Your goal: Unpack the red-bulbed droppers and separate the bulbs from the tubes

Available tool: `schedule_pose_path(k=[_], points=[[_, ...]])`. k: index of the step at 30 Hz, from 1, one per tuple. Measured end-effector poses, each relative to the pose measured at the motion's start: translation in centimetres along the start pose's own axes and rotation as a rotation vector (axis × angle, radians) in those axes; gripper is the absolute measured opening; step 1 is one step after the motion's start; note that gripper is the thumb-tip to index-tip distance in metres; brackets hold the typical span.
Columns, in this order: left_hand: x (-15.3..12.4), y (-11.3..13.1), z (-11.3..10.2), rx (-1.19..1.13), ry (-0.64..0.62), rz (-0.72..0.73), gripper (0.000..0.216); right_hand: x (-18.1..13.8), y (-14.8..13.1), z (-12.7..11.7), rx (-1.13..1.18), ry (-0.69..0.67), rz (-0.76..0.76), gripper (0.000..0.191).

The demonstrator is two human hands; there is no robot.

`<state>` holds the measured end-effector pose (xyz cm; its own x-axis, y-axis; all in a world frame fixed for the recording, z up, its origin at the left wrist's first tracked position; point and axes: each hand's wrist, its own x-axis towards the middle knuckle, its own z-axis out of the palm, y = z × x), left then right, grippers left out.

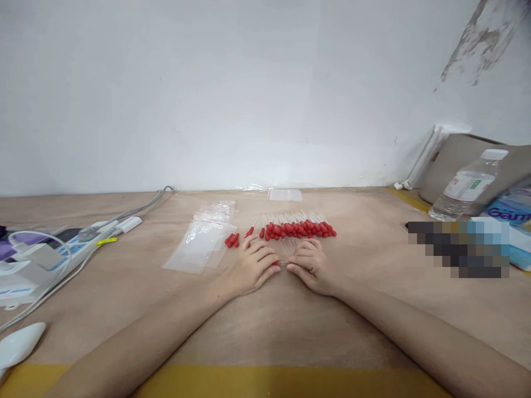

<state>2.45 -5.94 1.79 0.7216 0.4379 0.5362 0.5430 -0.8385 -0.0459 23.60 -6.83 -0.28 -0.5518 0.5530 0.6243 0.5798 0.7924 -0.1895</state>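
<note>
My left hand [255, 266] is closed around a red rubber bulb [275, 263], which mostly hides behind the fingers. From the right, my right hand [314, 268] pinches a thin clear dropper tube [283, 263] that runs between the two hands; whether tube and bulb are joined I cannot tell. Just beyond my fingers lie several loose clear tubes [289, 245]. Behind them a row of droppers with red bulbs [298, 228] points its tubes toward the wall. Several loose red bulbs [231, 240] rest left of my left hand.
Clear zip bags [194, 246] overlap on the left of the table, and a white stack [285, 194] lies by the wall. Farther left are a power strip [62, 254] and cables. A water bottle [468, 185] and a blue package [514, 210] stand at the right.
</note>
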Motion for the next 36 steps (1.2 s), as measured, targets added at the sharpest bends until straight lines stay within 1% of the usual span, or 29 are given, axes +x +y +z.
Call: schedule_pose_path(k=[3,9,13,15,18,20,21,23,26,28,30,33,36], points=[[0.0,0.0,0.1,0.054,0.025,0.022,0.02,0.0,-0.1,0.2,0.018,-0.005,0.003,0.02],[-0.1,0.2,0.0,0.047,0.002,0.001,0.026,-0.1,0.4,0.6,-0.148,0.092,-0.138,0.016],[-0.5,-0.1,-0.2,0.018,-0.01,-0.032,0.028,-0.5,0.9,-0.1,-0.221,0.107,-0.193,0.021],[-0.7,-1.0,-0.5,-0.017,0.026,-0.131,0.03,-0.8,1.4,-0.7,-0.209,0.153,-0.13,0.022],[-1.0,-3.4,-1.3,-0.082,0.137,-0.374,0.03,-1.1,2.4,-1.2,-0.123,0.232,0.119,0.024],[-1.2,-5.4,-1.8,-0.057,0.212,-0.509,0.027,-1.3,2.9,-1.2,-0.072,0.239,0.275,0.026],[-1.3,-6.5,-2.0,-0.023,0.221,-0.569,0.027,-1.3,3.0,-1.2,-0.064,0.229,0.325,0.027],[-1.6,-8.2,-2.1,0.043,0.179,-0.681,0.028,-1.4,3.3,-0.9,-0.076,0.195,0.39,0.027],[-2.1,-9.8,-1.9,0.093,0.024,-0.802,0.029,-1.5,3.4,-0.6,-0.089,0.14,0.461,0.024],[-2.4,-10.2,-1.7,0.096,-0.046,-0.831,0.029,-1.4,3.3,-0.4,-0.077,0.119,0.474,0.018],[-2.5,-10.2,-1.5,0.088,-0.066,-0.839,0.029,-1.3,3.1,-0.3,-0.067,0.12,0.455,0.015],[-2.3,-9.8,-1.7,0.118,-0.039,-0.81,0.03,-1.0,2.6,-0.1,-0.069,0.122,0.424,0.013],[-1.6,-8.9,-2.2,0.216,0.032,-0.718,0.029,-0.9,2.1,0.0,-0.089,0.117,0.407,0.012]])
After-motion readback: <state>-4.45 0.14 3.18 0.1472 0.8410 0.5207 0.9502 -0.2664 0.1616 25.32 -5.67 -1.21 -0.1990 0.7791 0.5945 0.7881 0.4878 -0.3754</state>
